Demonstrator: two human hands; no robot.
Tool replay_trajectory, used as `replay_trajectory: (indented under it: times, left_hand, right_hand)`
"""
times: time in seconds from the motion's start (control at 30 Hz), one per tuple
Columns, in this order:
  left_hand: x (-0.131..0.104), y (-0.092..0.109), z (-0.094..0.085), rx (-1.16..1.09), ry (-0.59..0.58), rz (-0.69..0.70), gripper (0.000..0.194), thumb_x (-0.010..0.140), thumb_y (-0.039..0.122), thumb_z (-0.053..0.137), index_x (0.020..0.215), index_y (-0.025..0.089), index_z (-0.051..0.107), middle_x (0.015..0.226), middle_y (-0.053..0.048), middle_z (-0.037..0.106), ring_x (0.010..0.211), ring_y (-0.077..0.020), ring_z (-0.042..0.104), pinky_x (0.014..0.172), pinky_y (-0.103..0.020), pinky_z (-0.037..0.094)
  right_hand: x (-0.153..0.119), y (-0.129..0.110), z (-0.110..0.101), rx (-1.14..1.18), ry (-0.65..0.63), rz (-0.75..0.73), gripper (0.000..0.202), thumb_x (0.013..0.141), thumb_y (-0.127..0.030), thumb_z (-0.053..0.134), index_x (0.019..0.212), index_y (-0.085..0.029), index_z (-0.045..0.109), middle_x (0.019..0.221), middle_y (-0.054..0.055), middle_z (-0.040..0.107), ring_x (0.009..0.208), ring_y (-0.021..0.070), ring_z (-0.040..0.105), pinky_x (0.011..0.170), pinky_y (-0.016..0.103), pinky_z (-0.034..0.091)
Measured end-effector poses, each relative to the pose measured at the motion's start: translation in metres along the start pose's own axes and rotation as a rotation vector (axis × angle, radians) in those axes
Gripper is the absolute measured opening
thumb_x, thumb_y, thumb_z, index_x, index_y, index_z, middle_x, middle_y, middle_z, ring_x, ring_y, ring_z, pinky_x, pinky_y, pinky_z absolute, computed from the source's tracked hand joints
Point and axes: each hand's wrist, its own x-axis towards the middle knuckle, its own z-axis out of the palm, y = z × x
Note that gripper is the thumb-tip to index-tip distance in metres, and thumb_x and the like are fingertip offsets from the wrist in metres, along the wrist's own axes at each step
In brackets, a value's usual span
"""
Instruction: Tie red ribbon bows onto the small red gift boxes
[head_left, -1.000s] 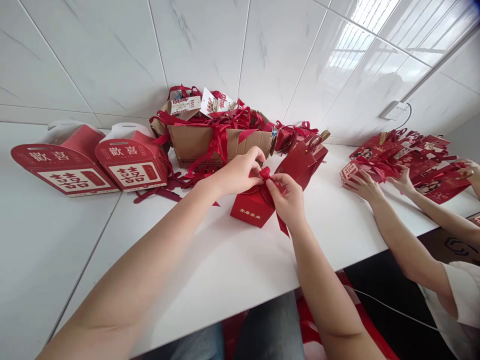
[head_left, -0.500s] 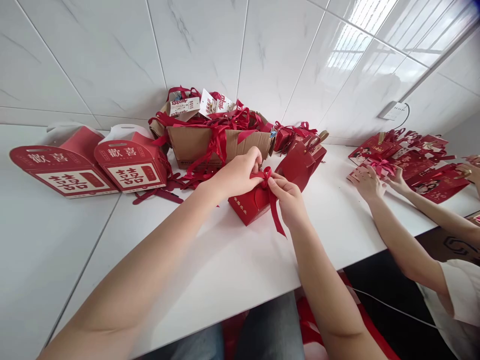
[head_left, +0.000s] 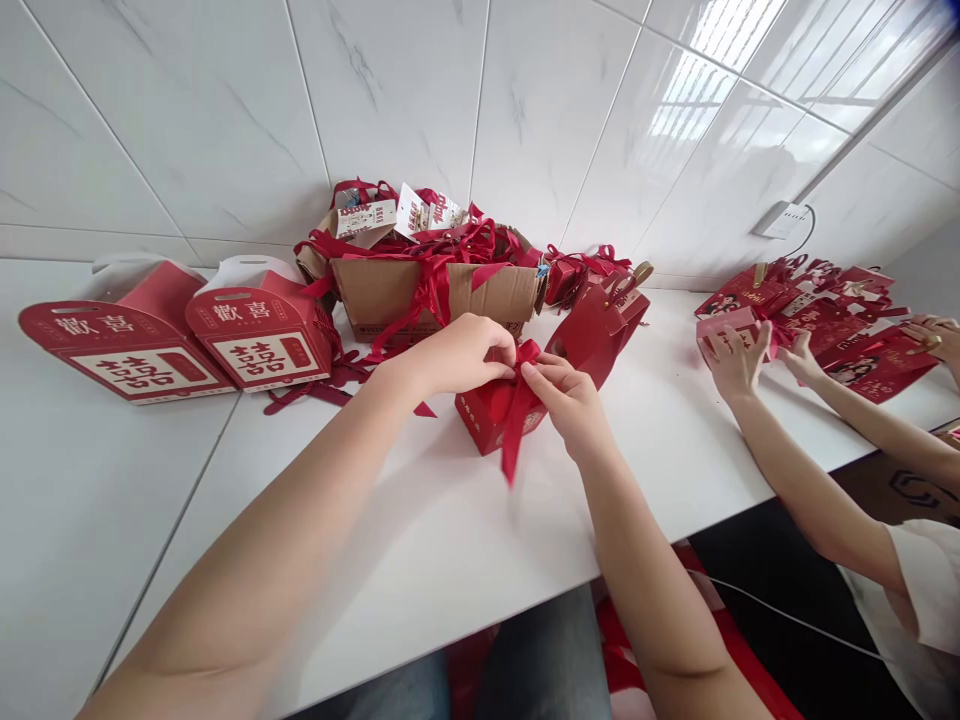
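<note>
On the table (head_left: pixel 420 560), near side of the carton (head_left: pixel 379 290): box (head_left: pixel 489 435) with ribbon (head_left: pixel 529 350) gathered on top and a dangling tail (head_left: pixel 512 452). Pinching ribbon with fingertips of left hand (head_left: pixel 469 357) and right hand (head_left: pixel 574 400). Looks mostly tied, perhaps only neatening to do; cannot tell the knot's tightness.

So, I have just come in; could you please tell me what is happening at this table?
A person has both hands at a red ribbon on a small red box. The right hand pinches the ribbon; the left hand is at the bow, its grip partly hidden. One ribbon end hangs in front of the box. Behind is a cardboard carton heaped with more ribbons. At the right, a co-worker's hand is on another box.
</note>
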Motion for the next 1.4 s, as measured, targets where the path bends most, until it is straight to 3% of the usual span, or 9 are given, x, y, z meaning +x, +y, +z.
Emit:
replay_trajectory:
  times: [0.3,0.5,0.6,0.73,0.83,0.97,1.13,1.3,1.4]
  left_hand:
    - [-0.006,-0.010,-0.016,0.005,-0.085,-0.033,0.015,0.075,0.030,0.057,0.079,0.023,0.069,0.083,0.001,0.072,0.067,-0.0147,0.061,0.059,-0.025,0.044]
    - [-0.008,-0.006,-0.019,0.020,-0.058,-0.052,0.013,0.073,0.031,0.057,0.077,0.023,0.068,0.082,0.000,0.072,0.068,-0.0162,0.061,0.059,-0.027,0.045]
    - [-0.007,-0.005,-0.018,0.011,-0.048,-0.044,0.011,0.072,0.029,0.058,0.073,0.023,0.067,0.080,0.000,0.071,0.069,-0.0170,0.061,0.060,-0.028,0.046]
    - [-0.007,-0.004,-0.016,0.002,-0.029,-0.039,0.007,0.070,0.026,0.057,0.069,0.022,0.063,0.076,0.000,0.069,0.069,-0.0171,0.061,0.062,-0.029,0.047]
    - [-0.007,-0.004,-0.016,-0.001,-0.020,-0.038,0.006,0.069,0.025,0.058,0.067,0.022,0.062,0.074,0.000,0.068,0.068,-0.0170,0.061,0.063,-0.030,0.048]
    - [-0.007,-0.003,-0.016,-0.026,-0.025,-0.042,0.005,0.069,0.025,0.058,0.067,0.022,0.061,0.075,0.000,0.068,0.068,-0.0168,0.061,0.062,-0.031,0.048]
    - [-0.008,-0.003,-0.017,-0.044,-0.030,-0.049,0.004,0.069,0.024,0.058,0.068,0.021,0.061,0.077,0.000,0.069,0.072,-0.0173,0.062,0.063,-0.031,0.048]
    - [-0.008,-0.003,-0.018,-0.027,-0.040,-0.064,0.006,0.069,0.025,0.058,0.070,0.021,0.062,0.079,0.000,0.069,0.073,-0.0168,0.062,0.065,-0.029,0.049]
    - [-0.008,-0.002,-0.019,-0.006,-0.052,-0.079,0.007,0.069,0.026,0.058,0.072,0.020,0.062,0.081,0.000,0.070,0.073,-0.0163,0.063,0.064,-0.028,0.049]
  right_hand:
    - [-0.007,-0.009,-0.008,-0.233,-0.094,-0.118,0.023,0.083,-0.042,0.060,0.091,-0.023,0.069,0.108,0.006,0.067,0.091,0.0196,0.063,0.079,0.035,0.051]
    - [-0.005,-0.006,-0.031,-0.284,-0.209,-0.055,0.036,0.080,-0.042,0.063,0.112,-0.026,0.057,0.117,0.006,0.063,0.067,0.0123,0.061,0.063,0.032,0.054]
    - [-0.004,-0.006,-0.033,-0.256,-0.242,-0.039,0.027,0.081,-0.039,0.063,0.104,-0.025,0.062,0.104,0.005,0.067,0.063,0.0127,0.060,0.058,0.031,0.053]
    - [-0.003,-0.009,-0.033,-0.278,-0.165,-0.109,0.016,0.082,-0.036,0.062,0.083,-0.020,0.064,0.080,0.003,0.069,0.066,0.0150,0.062,0.063,0.032,0.053]
    - [-0.004,-0.010,-0.036,-0.304,-0.151,-0.147,0.022,0.082,-0.039,0.064,0.095,-0.022,0.065,0.091,0.004,0.070,0.085,0.0191,0.066,0.075,0.035,0.054]
    - [-0.004,-0.006,-0.039,-0.396,-0.237,-0.116,0.029,0.083,-0.040,0.062,0.107,-0.025,0.065,0.108,0.005,0.069,0.100,0.0218,0.064,0.086,0.040,0.053]
    - [-0.003,-0.004,-0.037,-0.314,-0.251,-0.056,0.020,0.082,-0.037,0.063,0.096,-0.022,0.064,0.090,0.003,0.071,0.082,0.0191,0.067,0.073,0.035,0.055]
    - [-0.003,-0.011,-0.037,-0.315,-0.108,-0.173,0.016,0.082,-0.036,0.064,0.082,-0.020,0.067,0.076,0.003,0.069,0.068,0.0154,0.061,0.065,0.030,0.050]
    - [-0.008,-0.018,-0.040,-0.289,-0.238,-0.246,0.017,0.080,-0.036,0.067,0.077,-0.019,0.069,0.072,0.002,0.068,0.065,0.0139,0.058,0.061,0.027,0.048]
